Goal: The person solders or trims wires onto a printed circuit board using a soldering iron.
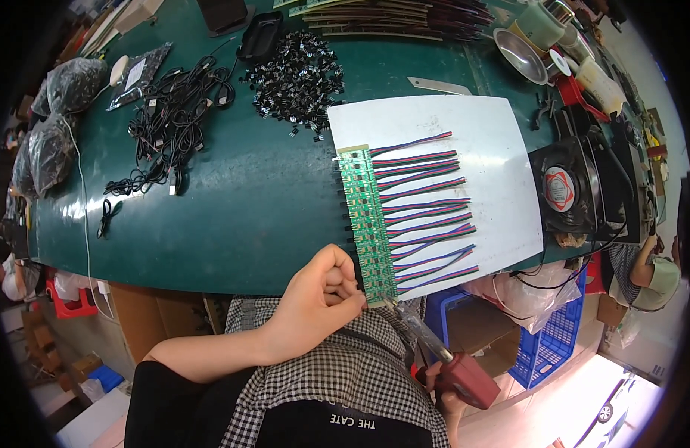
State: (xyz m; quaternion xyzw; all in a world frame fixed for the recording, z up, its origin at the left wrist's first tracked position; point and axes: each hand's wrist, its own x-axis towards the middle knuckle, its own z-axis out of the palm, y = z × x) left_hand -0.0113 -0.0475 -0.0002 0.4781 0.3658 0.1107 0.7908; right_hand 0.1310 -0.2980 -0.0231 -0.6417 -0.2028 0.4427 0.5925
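Note:
A long green circuit board strip (364,216) lies along the left edge of a white sheet (464,134), with several multicoloured ribbon wires (423,205) fanned out to its right. My left hand (319,295) is closed, its fingers pressing the near end of the strip at the table's front edge. My right hand (442,392) shows only partly, low down, gripping the red handle of a soldering iron (464,373). The iron's metal shaft points up to the strip's near end.
On the green table (248,201) lie a pile of small black connectors (296,78), tangled black cables (173,112), dark plastic bags (57,112) at left and a black fan (561,187) at right. A metal bowl (518,56) and tape rolls sit far right. A blue crate (546,336) stands below.

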